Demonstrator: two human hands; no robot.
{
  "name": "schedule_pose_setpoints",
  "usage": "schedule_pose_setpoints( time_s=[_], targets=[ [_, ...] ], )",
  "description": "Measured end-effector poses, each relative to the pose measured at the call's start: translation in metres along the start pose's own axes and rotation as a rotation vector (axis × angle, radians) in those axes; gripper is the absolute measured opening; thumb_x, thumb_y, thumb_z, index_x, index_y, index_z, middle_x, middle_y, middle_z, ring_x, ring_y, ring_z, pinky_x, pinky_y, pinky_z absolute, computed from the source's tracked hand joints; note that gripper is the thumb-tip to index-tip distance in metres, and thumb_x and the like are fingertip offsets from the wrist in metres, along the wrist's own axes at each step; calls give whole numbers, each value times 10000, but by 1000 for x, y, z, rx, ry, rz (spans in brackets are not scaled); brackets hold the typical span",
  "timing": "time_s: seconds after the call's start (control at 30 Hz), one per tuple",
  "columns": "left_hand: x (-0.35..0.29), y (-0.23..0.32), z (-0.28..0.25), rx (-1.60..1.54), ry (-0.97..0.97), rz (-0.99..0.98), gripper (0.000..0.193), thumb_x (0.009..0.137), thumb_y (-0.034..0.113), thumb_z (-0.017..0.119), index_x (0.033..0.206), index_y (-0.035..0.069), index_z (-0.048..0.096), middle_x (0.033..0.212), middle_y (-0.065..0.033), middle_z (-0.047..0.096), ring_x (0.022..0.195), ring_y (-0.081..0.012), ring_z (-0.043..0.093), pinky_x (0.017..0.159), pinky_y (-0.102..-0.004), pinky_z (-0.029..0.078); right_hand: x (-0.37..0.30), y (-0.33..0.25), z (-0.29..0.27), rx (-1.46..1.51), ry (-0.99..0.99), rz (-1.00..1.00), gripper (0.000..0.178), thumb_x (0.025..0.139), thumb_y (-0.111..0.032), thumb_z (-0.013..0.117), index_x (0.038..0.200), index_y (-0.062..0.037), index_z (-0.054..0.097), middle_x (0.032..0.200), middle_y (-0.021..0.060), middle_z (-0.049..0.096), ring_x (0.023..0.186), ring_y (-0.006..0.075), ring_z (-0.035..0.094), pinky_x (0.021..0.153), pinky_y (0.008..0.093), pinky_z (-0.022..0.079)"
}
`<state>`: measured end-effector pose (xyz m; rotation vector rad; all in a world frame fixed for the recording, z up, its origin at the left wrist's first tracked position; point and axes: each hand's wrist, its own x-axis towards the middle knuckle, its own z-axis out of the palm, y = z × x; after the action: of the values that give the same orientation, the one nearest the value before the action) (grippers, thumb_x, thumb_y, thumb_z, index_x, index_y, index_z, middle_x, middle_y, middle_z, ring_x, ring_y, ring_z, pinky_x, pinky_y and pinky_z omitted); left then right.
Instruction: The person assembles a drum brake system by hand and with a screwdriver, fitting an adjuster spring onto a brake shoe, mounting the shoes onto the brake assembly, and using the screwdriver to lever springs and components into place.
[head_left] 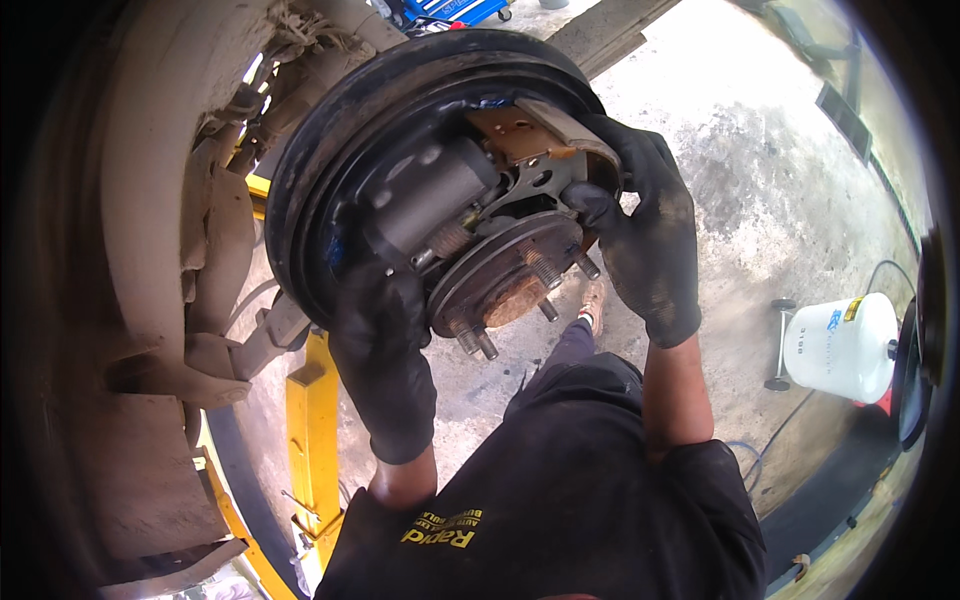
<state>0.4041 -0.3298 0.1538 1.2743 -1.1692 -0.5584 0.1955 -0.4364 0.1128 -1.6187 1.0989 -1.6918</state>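
Observation:
A drum brake assembly hangs in front of me, with a round black backing plate (pixel 300 170) behind a wheel hub (pixel 510 270) with several studs. My right hand (pixel 650 225), in a black glove, grips the right brake shoe (pixel 570 135), fingers over its outer curve and thumb on the inner side. A dark grey curved brake shoe (pixel 430 195) lies tilted on the left. My left hand (pixel 380 320), also gloved, is closed around its lower left end; shadow partly hides those fingers. A coil spring (pixel 450 240) and a metal lever plate (pixel 535 180) show between the shoes.
Dusty underbody and suspension parts (pixel 150 200) fill the left side. A yellow lift post (pixel 313 430) stands below them. On the concrete floor (pixel 750 200) are a white tank on wheels (pixel 840 347) at right and a blue tool cabinet (pixel 465 10) at the far side.

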Motion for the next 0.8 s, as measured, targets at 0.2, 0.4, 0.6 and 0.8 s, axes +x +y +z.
schedule_pose_setpoints(
  time_s=[0.2,0.4,0.6,0.8],
  targets=[
    [2,-6,8,-21,21,15,266,1039,61,606,1292,-19,604,1037,-36,697,876,-63,599,789,-228,481,-4,-11,-2,-166,8,-13,501,824,-79,800,1301,-31,653,1181,144,649,1057,263,670,883,374,550],
    [3,2,7,112,0,67,243,1028,76,615,1262,10,626,969,-75,712,877,-91,646,799,-263,509,-6,-23,1,-190,102,-206,398,853,19,737,1244,-26,679,1159,131,673,1062,285,662,903,366,532],
    [3,0,6,316,1,148,261,1039,104,612,1280,5,628,1005,-87,745,894,-87,660,792,-258,517,-9,-31,2,-387,137,-501,201,886,80,701,1073,5,692,1078,107,714,1060,240,657,896,347,546],
    [4,-12,3,293,29,236,249,1036,107,617,1267,17,642,1006,-94,754,926,-113,700,803,-264,529,8,-22,11,-363,81,-517,426,875,-45,775,1278,-28,638,1198,126,671,1091,259,647,910,357,531]
  ],
)
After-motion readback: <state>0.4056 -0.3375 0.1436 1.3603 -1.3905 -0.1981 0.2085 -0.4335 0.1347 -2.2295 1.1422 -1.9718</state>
